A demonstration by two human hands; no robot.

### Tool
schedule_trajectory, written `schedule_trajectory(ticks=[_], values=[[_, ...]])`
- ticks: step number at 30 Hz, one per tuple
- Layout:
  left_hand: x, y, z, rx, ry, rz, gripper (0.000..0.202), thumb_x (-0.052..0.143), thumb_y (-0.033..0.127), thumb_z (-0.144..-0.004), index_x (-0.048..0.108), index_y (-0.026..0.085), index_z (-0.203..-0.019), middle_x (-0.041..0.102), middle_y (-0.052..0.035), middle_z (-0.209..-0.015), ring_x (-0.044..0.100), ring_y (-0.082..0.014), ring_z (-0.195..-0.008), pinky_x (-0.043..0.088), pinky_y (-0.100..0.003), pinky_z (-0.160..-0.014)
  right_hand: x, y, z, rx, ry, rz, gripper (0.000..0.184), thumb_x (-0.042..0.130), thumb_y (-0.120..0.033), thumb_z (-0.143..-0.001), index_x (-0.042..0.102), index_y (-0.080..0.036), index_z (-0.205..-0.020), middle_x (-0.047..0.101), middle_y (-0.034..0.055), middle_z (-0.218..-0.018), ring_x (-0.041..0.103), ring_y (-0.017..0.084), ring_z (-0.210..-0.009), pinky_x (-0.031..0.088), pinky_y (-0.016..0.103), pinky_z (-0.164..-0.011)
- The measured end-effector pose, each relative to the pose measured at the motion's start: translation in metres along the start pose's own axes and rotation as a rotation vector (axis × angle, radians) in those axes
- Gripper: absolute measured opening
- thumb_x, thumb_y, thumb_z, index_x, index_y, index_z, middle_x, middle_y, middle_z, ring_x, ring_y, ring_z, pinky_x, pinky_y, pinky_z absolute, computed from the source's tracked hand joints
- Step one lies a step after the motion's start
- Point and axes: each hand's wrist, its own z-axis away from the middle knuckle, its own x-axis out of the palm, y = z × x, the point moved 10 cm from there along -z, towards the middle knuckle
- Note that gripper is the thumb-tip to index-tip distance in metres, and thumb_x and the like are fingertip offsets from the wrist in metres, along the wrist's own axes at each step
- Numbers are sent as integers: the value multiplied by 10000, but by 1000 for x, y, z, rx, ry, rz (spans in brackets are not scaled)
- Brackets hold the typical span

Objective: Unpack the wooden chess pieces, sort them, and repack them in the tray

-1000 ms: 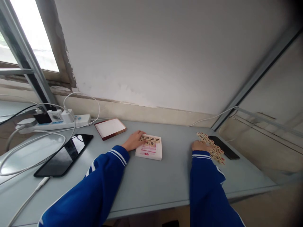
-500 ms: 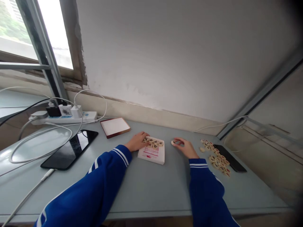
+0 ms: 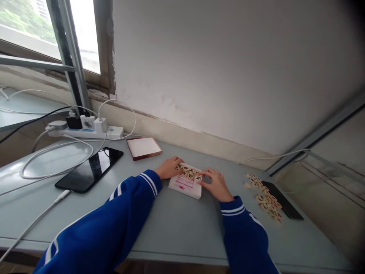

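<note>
A small white box (image 3: 184,188) with pink print holds several round Chinese chess pieces (image 3: 191,171) in rows at its far end. My left hand (image 3: 169,168) is curled over the box's left edge, its fingertips by the leftmost pieces. At the right edge, my right hand (image 3: 216,183) pinches a Chinese chess piece (image 3: 199,177) between thumb and forefinger, down at the end of the nearer row. Farther right, a loose heap of Chinese chess pieces (image 3: 268,202) lies on the desk, with one pale piece (image 3: 246,185) apart from it.
A shallow box lid (image 3: 144,148) lies inside-up behind my left hand. To the left are a dark tablet (image 3: 89,171) with its white cable (image 3: 61,196) and a power strip (image 3: 114,132) with chargers. A black flat object (image 3: 285,203) lies beyond the heap on the grey desk (image 3: 176,228).
My right hand has moved left from the desk to the box, bringing a Chinese chess piece into the near row. My left hand stays at the box. The view has shifted slightly.
</note>
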Motion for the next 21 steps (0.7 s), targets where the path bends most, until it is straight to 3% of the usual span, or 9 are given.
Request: schedule_trajectory(ticks=[6,21], values=[[-1,0,0,7,15,9,353,458,411,-773,500,211,-1061,504,-62,-1063,487,-233,-985,356,-345,-837,5,-3,-1,43,9,-11,219,530,-421,-754,621,-349,-941,566,8,-945,469,201,-918,278,349,-762],[0,0,0,11,17,4,364,449,434,-770,509,213,-1053,501,-62,-1068,490,-228,-976,358,-334,-832,7,-5,-2,77,56,-2,136,563,-401,-728,632,-287,-752,561,1,-896,471,195,-913,287,336,-761]])
